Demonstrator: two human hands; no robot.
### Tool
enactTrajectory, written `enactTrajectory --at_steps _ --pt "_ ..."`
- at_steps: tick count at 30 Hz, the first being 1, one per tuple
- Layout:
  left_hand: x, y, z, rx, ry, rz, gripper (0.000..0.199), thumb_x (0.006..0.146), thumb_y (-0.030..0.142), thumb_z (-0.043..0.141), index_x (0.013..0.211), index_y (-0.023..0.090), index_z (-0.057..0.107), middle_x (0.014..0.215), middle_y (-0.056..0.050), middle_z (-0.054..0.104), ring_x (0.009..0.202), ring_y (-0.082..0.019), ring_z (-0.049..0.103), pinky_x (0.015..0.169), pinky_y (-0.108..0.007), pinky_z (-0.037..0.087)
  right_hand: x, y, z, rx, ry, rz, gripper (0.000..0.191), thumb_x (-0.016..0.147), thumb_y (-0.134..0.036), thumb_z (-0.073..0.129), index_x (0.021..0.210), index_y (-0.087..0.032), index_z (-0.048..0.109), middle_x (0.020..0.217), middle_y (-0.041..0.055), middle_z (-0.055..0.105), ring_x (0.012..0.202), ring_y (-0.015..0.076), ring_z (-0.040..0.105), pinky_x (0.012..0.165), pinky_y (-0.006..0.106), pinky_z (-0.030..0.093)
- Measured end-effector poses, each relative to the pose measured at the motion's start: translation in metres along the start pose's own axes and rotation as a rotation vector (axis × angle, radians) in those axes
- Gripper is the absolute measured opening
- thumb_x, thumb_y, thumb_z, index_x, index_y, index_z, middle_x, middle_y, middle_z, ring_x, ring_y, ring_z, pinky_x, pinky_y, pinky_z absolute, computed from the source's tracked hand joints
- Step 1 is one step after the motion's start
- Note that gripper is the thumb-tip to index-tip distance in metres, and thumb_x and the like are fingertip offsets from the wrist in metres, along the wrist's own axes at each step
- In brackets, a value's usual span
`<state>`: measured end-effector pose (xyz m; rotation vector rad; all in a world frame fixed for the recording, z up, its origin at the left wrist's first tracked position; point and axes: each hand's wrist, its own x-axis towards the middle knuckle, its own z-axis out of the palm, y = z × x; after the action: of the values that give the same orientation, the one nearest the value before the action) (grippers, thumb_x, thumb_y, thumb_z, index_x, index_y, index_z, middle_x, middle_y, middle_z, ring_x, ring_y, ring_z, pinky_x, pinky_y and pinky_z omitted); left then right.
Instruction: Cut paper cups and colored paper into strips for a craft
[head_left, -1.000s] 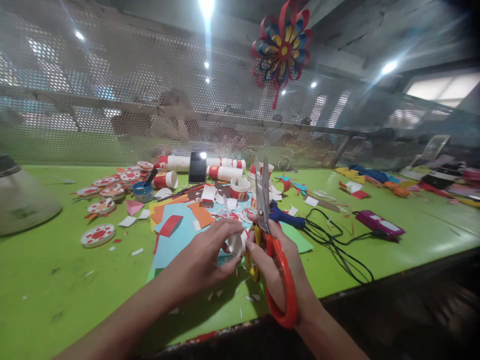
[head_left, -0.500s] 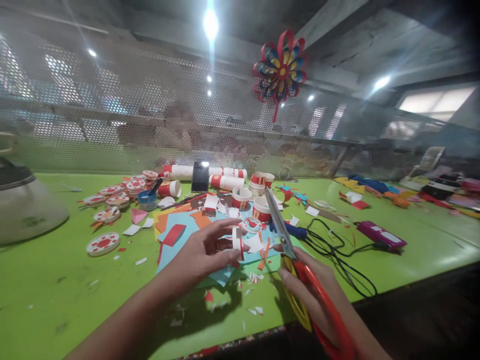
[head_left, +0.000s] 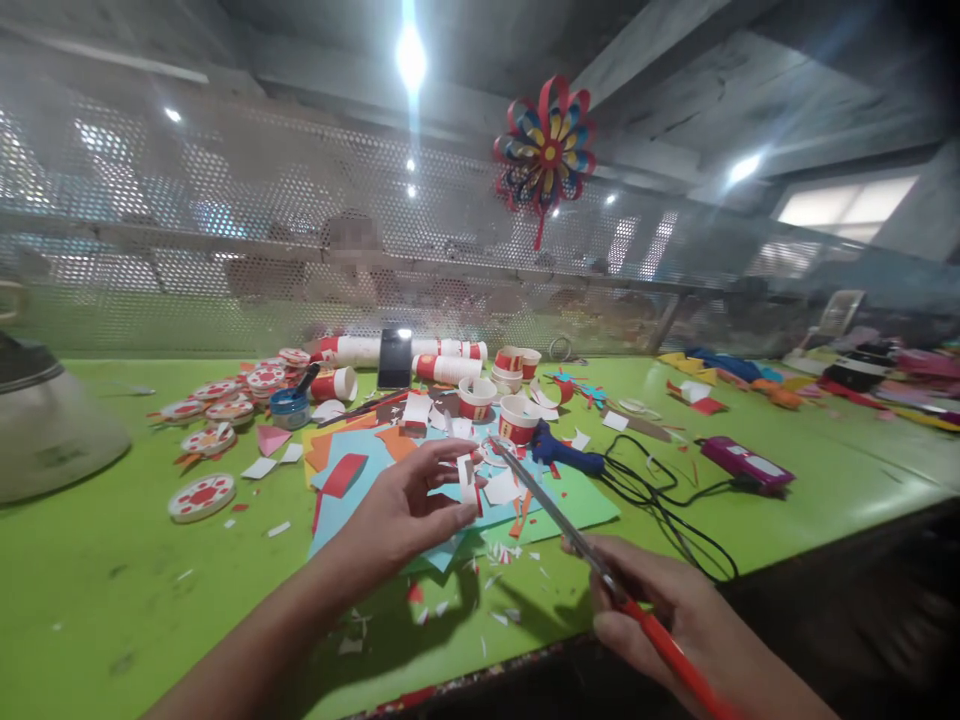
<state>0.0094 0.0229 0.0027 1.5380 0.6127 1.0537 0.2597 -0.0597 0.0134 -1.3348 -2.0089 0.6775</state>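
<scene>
I have the cup piece (head_left: pixel 468 485) clamped in my left grip (head_left: pixel 409 510), thumb on one edge and fingertips on the other, held up off the surface (head_left: pixel 112 580). To its right, my right grip (head_left: pixel 664 590) is closed around the scissors (head_left: pixel 559 515); the blades look together, slanting leftward past the piece, and I judge them clear of it.

That edge hold worries me most: squeezing harder could buckle the thin wall, while easing off could drop it among the scraps (head_left: pixel 501 553) below, between the two grips. Swinging the right grip left could bring the blades against the piece or my left fingers.

Just beyond the left grip, the blue sheet (head_left: pixel 375 458) could slide or crease if my wrist drags over it. Beyond the right grip sits what looks like a glue gun (head_left: pixel 570 452); an outward sweep could snag its cord (head_left: pixel 679 520) and pull it along. Farther out, ahead and left of the left grip, the jar (head_left: pixel 291 410) could tip if knocked.
</scene>
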Motion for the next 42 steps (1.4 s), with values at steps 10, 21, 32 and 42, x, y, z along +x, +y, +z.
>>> enactTrajectory --at_steps 10,21,32,42 --pt "0.0 0.003 0.001 0.032 -0.007 -0.043 0.038 0.079 0.03 0.065 0.114 0.026 0.054 0.097 -0.007 0.064 0.077 -0.017 0.063 0.078 -0.042 0.054 -0.018 0.007 0.003 -0.071 0.035 0.05 0.025 0.082 -0.032 0.058 0.102 -0.023 0.069 0.067 0.0012 0.067 0.068 0.0213 0.067 0.058 0.024 0.053" --pt "-0.004 0.003 -0.003 0.107 -0.069 0.003 0.044 0.08 0.029 0.063 0.123 0.025 0.054 0.101 -0.007 0.067 0.091 -0.02 0.062 0.081 -0.04 0.051 -0.026 -0.024 0.015 -0.226 0.063 0.06 0.009 0.074 -0.024 0.065 0.081 -0.024 0.069 0.067 -0.0005 0.07 0.062 0.0187 0.064 0.059 0.024 0.052" --pt "-0.004 0.004 -0.003 0.263 -0.119 0.043 0.041 0.08 0.033 0.063 0.12 0.029 0.059 0.113 -0.007 0.063 0.091 -0.019 0.06 0.079 -0.038 0.052 -0.046 -0.018 0.016 -0.406 0.015 0.079 0.017 0.08 -0.028 0.059 0.097 -0.026 0.064 0.083 0.0032 0.071 0.076 0.0225 0.069 0.069 0.031 0.056" --pt "-0.006 0.004 -0.009 0.435 -0.206 0.056 0.039 0.085 0.038 0.056 0.122 0.028 0.057 0.096 -0.006 0.062 0.079 -0.017 0.058 0.067 -0.032 0.05 -0.06 -0.023 0.007 -0.649 0.148 -0.075 0.022 0.081 -0.029 0.06 0.102 -0.025 0.065 0.075 0.0046 0.069 0.064 0.0218 0.067 0.06 0.031 0.055"
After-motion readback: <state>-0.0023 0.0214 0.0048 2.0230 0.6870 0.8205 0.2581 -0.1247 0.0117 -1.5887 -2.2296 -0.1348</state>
